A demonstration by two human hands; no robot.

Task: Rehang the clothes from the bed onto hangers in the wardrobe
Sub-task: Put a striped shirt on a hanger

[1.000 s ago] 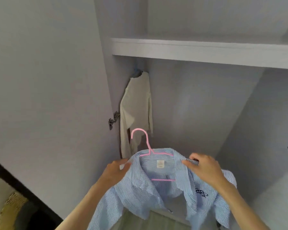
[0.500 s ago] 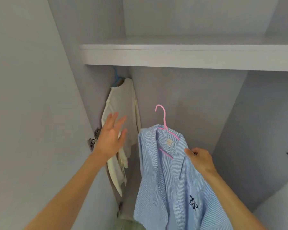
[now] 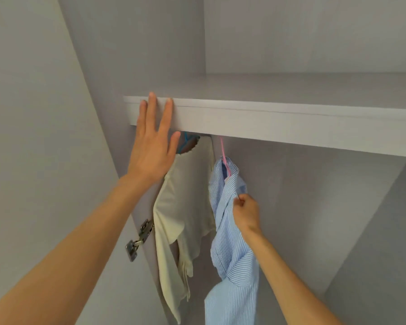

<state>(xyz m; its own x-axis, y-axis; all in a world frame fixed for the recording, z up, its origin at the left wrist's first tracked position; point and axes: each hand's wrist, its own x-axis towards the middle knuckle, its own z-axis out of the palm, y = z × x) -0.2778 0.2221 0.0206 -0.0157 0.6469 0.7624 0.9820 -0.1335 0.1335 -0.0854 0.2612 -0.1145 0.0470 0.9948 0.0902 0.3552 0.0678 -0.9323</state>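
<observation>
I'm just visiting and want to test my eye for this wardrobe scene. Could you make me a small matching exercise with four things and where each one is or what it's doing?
Things:
1. left hand
2. right hand
3. cream top
4. pink hanger

States:
A. hangs nearest the wardrobe's left wall
B. pinches the striped blue shirt
C. flat against the shelf edge
D. runs up behind the shelf, hook hidden

Pairs: 1-C, 2-B, 3-A, 4-D

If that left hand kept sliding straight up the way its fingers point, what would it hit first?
The left hand already lies flat on the front edge of the shelf. Beyond the fingertips the way looks free, though depth is hard to judge.
</observation>
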